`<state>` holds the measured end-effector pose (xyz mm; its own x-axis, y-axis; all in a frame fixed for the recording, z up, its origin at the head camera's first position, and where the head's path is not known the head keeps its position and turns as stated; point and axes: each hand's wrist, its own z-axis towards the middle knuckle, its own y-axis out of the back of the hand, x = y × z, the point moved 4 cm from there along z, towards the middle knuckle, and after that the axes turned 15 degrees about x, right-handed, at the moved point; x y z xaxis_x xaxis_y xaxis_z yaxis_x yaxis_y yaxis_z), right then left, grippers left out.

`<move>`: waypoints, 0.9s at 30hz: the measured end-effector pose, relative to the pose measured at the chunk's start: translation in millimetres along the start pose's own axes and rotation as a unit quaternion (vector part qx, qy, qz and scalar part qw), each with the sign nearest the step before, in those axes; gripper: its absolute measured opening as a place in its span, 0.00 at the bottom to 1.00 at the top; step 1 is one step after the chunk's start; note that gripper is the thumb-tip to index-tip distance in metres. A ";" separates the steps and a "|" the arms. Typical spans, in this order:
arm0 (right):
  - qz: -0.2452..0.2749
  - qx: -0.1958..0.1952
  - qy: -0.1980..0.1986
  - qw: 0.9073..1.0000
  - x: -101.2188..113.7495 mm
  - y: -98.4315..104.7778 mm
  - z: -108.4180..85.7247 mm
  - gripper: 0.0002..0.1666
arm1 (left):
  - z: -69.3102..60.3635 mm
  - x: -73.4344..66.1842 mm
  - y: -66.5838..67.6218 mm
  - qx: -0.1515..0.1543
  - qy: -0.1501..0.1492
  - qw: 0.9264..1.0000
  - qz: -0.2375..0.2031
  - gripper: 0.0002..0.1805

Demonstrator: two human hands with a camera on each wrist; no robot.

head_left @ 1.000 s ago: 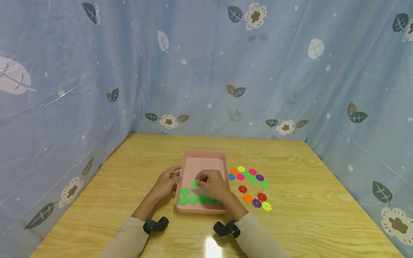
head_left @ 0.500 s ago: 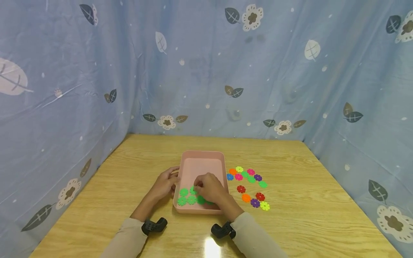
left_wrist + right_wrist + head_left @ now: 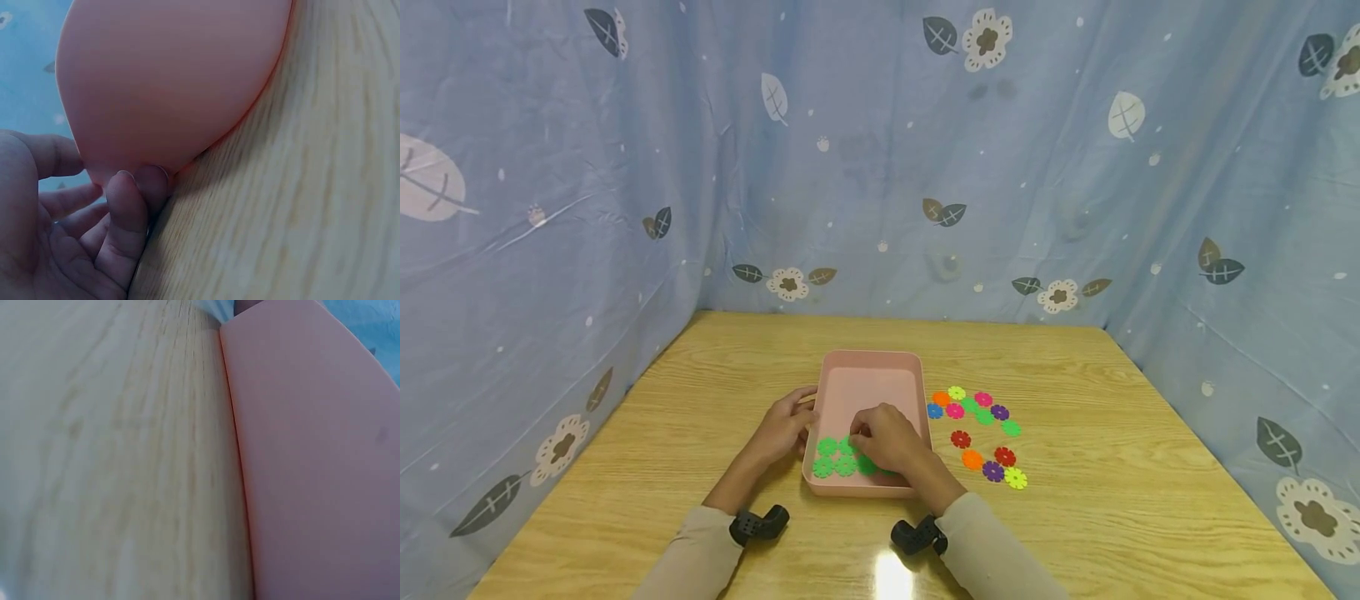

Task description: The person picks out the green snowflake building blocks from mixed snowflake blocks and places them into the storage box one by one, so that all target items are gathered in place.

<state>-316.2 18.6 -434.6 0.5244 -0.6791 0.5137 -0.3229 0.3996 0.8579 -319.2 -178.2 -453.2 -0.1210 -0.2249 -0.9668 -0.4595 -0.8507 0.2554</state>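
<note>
A pink rectangular tray [image 3: 868, 360] lies on the wooden table, with several green flower-shaped plastic discs [image 3: 823, 467] in its near part. My left hand [image 3: 782, 429] holds the tray's left side, its fingertips [image 3: 153, 181] curled against the outer wall in the left wrist view. Inside the tray, my right hand [image 3: 886, 437] pinches a green flower-shaped disc [image 3: 846, 445] low among the others. That hand covers part of the disc and some of the green row. In the right wrist view only the tray's outer wall [image 3: 312, 456] and table fill most of the picture.
Right of the tray, several loose flower-shaped discs lie on the table [image 3: 1112, 467], among them a red disc [image 3: 960, 439], a blue disc [image 3: 935, 411], a purple disc [image 3: 993, 472] and a yellow disc [image 3: 1016, 478]. A blue patterned curtain [image 3: 880, 167] surrounds the table.
My right hand has lowered the green disc and brought it nearer, beside the other green discs. The whole view shifted slightly. My left hand stays at the tray's side.
</note>
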 end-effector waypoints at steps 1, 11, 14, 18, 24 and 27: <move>0.001 0.000 0.001 1.000 -0.2 0.0 0.2 0.06 | -0.1 0.2 0.2 -0.001 0.001 1.000 -0.001 0.31; 0.067 -0.047 0.010 0.997 -1.0 15.4 -3.6 0.04 | -0.4 -0.7 0.6 0.001 -0.001 1.000 -0.006 0.31; 0.052 -0.067 0.014 0.996 -1.7 21.4 -5.0 0.03 | 0.4 -0.3 0.4 0.000 -0.001 1.000 -0.012 0.31; 0.038 -0.095 0.033 0.994 -1.9 29.5 -7.8 0.03 | 2.1 -0.6 0.9 0.000 -0.002 1.000 -0.006 0.32; 0.055 -0.133 0.048 0.988 -7.3 37.6 -14.7 0.03 | 1.6 -1.7 1.2 0.000 -0.005 1.000 -0.007 0.32; 0.059 -0.165 0.053 0.983 -12.6 42.2 -21.2 0.03 | 0.6 -1.4 0.0 0.006 -0.007 1.000 -0.008 0.32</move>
<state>-319.7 57.1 -404.7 0.5839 -0.5549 0.5925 -0.1222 0.6615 0.7399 -319.6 -177.7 -451.9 -0.1255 -0.2048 -0.9707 -0.4713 -0.8487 0.2400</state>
